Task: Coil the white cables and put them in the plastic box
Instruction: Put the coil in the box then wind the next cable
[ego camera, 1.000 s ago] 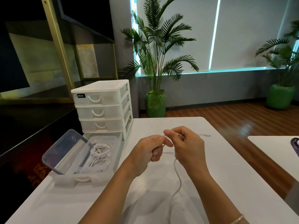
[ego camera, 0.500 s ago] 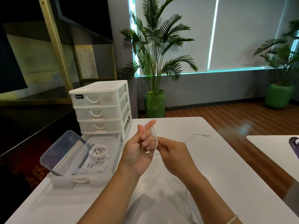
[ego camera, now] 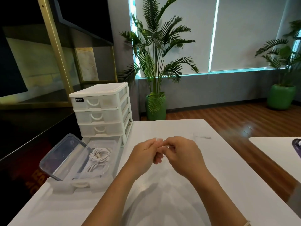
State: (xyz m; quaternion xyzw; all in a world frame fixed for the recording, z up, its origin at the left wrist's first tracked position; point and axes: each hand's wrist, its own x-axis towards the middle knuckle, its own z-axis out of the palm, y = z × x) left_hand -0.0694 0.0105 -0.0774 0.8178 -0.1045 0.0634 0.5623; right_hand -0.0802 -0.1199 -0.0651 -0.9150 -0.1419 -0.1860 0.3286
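Both hands are held together above the white desk (ego camera: pixel 187 185), fingertips touching. The left hand (ego camera: pixel 145 158) is curled, fingers closed around a thin white cable (ego camera: pixel 156 139), of which only a small loop is seen at the knuckles. The right hand (ego camera: pixel 182 156) is pinched shut on the same cable against the left fingers (ego camera: pixel 158 159); most of the cable is hidden by the hands. At the desk's left edge a clear rectangular plastic box (ego camera: pixel 112 145) is seen open, its transparent lid (ego camera: pixel 63 156) leaned up on its left side. Two coiled white cables (ego camera: pixel 99 158) are lain inside it. A white three-drawer plastic organiser (ego camera: pixel 101 110) is stood just behind the box. A small thin white item (ego camera: pixel 203 137) is lain well apart on the desk's far right, too blurred to identify.
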